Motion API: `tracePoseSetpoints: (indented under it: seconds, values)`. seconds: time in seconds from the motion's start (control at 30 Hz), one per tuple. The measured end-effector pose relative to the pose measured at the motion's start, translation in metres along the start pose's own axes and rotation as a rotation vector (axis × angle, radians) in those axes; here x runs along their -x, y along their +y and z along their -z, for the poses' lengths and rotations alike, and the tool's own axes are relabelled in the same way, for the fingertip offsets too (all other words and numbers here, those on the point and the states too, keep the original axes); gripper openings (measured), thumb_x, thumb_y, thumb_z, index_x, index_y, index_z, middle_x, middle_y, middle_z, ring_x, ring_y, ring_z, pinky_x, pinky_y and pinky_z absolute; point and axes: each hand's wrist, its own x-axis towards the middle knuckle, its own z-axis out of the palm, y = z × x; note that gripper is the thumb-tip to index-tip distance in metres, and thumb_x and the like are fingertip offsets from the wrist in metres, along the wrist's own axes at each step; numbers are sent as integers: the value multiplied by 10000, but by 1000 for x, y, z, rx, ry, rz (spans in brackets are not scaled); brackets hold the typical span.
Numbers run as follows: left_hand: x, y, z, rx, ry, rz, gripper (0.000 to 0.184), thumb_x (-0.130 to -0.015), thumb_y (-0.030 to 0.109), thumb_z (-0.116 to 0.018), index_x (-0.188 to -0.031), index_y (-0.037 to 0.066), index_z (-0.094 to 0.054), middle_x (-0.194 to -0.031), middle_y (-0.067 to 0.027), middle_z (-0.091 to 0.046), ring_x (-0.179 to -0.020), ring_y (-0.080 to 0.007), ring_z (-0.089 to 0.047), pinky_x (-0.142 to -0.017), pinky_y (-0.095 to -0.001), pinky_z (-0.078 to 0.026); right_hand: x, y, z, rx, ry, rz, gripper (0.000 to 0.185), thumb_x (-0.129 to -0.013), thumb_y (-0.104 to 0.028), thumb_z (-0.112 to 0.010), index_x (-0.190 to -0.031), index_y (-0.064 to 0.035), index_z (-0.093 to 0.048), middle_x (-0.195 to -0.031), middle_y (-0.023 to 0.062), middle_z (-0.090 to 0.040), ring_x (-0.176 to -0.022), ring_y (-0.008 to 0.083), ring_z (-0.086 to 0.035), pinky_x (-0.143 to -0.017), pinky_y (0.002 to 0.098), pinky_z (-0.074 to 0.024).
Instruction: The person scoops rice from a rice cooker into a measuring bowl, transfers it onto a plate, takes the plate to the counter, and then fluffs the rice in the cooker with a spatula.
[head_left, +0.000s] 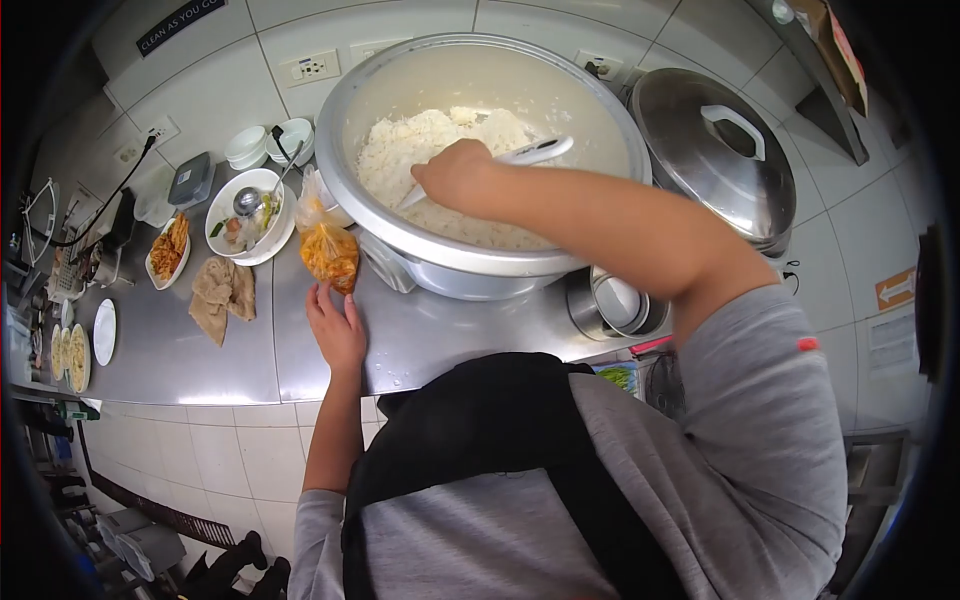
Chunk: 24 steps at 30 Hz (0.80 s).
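Observation:
My right hand (462, 180) is closed around a white rice paddle (540, 151) inside a large rice cooker pot (350, 190). The paddle's handle points right, and its lower end reaches into the cooked rice (400, 140). My left hand (338, 328) lies on the steel counter with its fingers stretched out. Its fingertips are at the lower edge of a clear plastic bag of orange food (330, 252), apparently touching it. The bag stands against the left side of the cooker.
A metal lid (712, 160) leans right of the cooker, above steel containers (620, 302). Leftward are a white bowl with a ladle (240, 208), a brown cloth (222, 292), a dish of orange-brown food (168, 252), an oval plate (105, 332) and stacked small bowls (246, 146).

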Motion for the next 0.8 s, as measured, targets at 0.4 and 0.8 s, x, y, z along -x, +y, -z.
tracePoseSetpoints:
  seconds: [0.4,0.8]
  values:
    - [0,0,1,-24,1,-16,398,-875,169,-558,-1238,53,-444,-1289,-240,-404,-1161,-403,-433,-975,-448,-355,25,32,-8,41,-34,77,304,-868,-140,-494,-1153,-90,-587,-956,81,-666,-920,260,-645,-673,398,-522]
    - [-3,0,1,-23,-1,13,396,-873,176,-562,-1237,66,-452,-1292,-226,-411,-1162,-394,-437,-972,-445,-359,53,51,-16,-13,-93,34,374,-835,-63,-483,-1204,-33,-534,-946,134,-669,-812,282,-661,-670,385,-531]
